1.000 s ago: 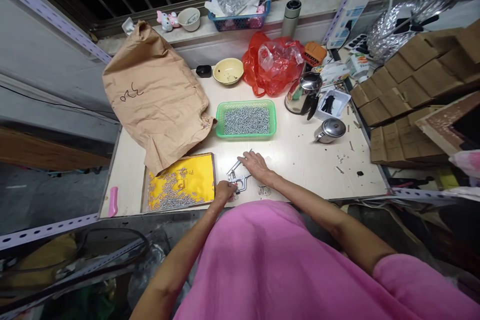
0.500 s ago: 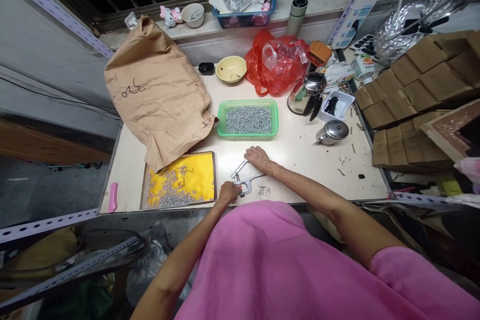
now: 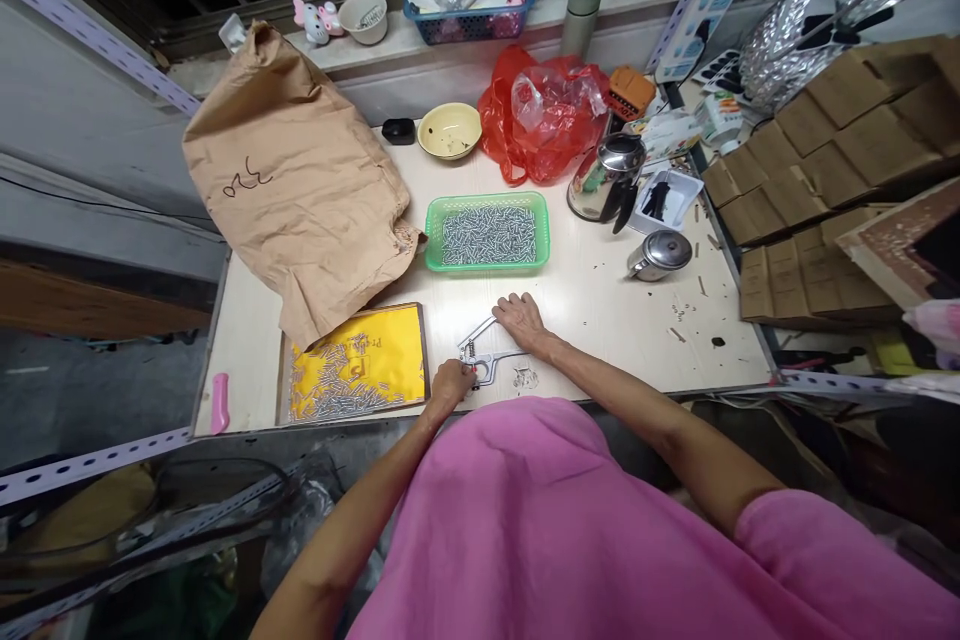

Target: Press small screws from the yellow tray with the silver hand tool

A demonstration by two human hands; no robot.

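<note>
- Tool [image 3: 484, 366]: lies on the table [image 3: 592, 340] near its front edge, between the two hands; handles spread apart, spring visible.
- Right hand [image 3: 521, 322]: fingers curled over the end of the tool's upper handle, gripping it; the lower handle runs under the same hand.
- Left hand [image 3: 452, 383]: fingers drawn together at the tool's head; cannot tell whether they grip it or a small part.
- Tray [image 3: 401, 345]: just beside the left hand, yellow-bottomed, loose metal pins [image 3: 345, 395] scattered inside.
- Basket [image 3: 487, 268]: green, beyond the tool, holding many similar pins.
- Bag [image 3: 300, 180]: brown paper, overlapping the tray's far edge.
</note>
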